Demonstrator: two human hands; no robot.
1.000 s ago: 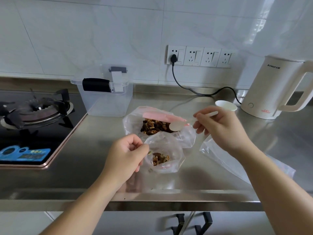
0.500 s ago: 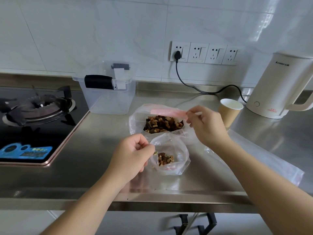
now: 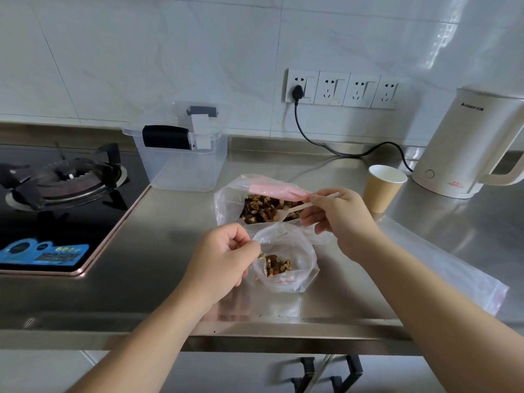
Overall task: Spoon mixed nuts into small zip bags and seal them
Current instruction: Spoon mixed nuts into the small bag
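a brushed stainless-steel counter (image 3: pixel 425 251) carries two clear, crinkled plastic bags. the small zip bag (image 3: pixel 286 259) sits near the front edge, its thin film puffed open into a rounded pouch with the mouth facing up and away from the person; a shallow heap of brown mixed nuts (image 3: pixel 278 266) lies in its bottom. the left hand (image 3: pixel 221 259) is just left of it, fingers curled, thumb and forefinger pinching the bag's left rim, with what looks like a pale green seed at the fingertips.

just behind, touching the small bag, lies the large nut bag (image 3: pixel 226 202), a bigger clear pouch with a pink zip strip along its far lip, its mouth toward the person and full of lumpy dark and tan nuts. the right hand (image 3: pixel 337 219) is at its right side, fingers bent and pinching the handle of a pale, slim plastic spoon (image 3: pixel 295 209). the spoon's long axis runs roughly left to right, slightly down toward the left, with the bowl resting on the nuts in the large bag and the handle end poking out past the knuckles to the right.

flat spare zip bags (image 3: pixel 453 279) lie under the right forearm. a brown paper cup (image 3: pixel 381 194) stands right of the hand, beside a cream kettle (image 3: pixel 465 148).
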